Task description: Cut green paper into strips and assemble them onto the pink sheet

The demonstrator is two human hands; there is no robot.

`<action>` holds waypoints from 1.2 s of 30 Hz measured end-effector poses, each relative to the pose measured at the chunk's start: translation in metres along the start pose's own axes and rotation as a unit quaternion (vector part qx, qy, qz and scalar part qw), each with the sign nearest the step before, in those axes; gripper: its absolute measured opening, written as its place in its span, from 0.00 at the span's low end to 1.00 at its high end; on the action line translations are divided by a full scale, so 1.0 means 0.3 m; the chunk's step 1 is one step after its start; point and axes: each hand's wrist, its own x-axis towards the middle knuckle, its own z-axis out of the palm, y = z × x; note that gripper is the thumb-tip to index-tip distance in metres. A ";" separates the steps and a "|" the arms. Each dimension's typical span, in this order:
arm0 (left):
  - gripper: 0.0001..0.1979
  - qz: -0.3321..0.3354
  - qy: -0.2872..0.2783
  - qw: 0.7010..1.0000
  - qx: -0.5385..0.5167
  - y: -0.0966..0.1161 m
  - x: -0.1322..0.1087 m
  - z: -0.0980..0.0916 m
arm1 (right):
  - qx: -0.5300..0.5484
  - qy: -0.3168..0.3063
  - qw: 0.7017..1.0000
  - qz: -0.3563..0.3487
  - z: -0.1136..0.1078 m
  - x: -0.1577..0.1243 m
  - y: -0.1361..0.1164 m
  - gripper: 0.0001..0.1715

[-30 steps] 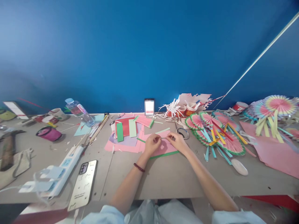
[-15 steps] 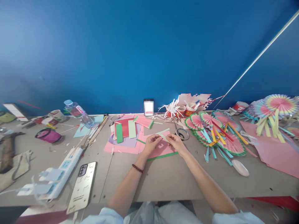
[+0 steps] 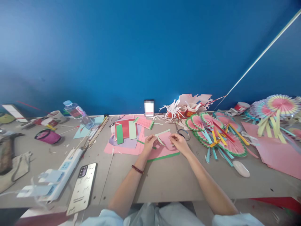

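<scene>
A pink paper sheet (image 3: 162, 152) with a green strip (image 3: 163, 157) along its near edge lies flat under my hands. My left hand (image 3: 149, 145) is closed, pinching a narrow pale strip (image 3: 160, 140) that slants down over the sheet. To its right, my right hand (image 3: 179, 143) hovers over the sheet's right side with thumb and fingers pressed together; whatever is in them is too small to make out. Just beyond the hands rests a light green paper strip (image 3: 164, 132). A tape roll (image 3: 185, 135) lies close behind my right hand.
Left of the sheet are stacked papers with a green piece (image 3: 119, 134) and a folded pink-green paper (image 3: 144, 122). Paper fans (image 3: 218, 131) and a white computer mouse (image 3: 241, 169) are right. A phone (image 3: 82, 188), power strip (image 3: 63, 171) and bottle (image 3: 80, 113) occupy the left.
My hands have moved apart, the right one shifting slightly right. The pale strip, earlier spanning both hands, now slants down from my left fingers.
</scene>
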 end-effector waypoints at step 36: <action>0.03 0.391 -0.035 0.880 0.266 -0.008 -0.107 0.061 | -0.128 0.029 0.969 -0.209 0.030 -0.051 -0.049 0.16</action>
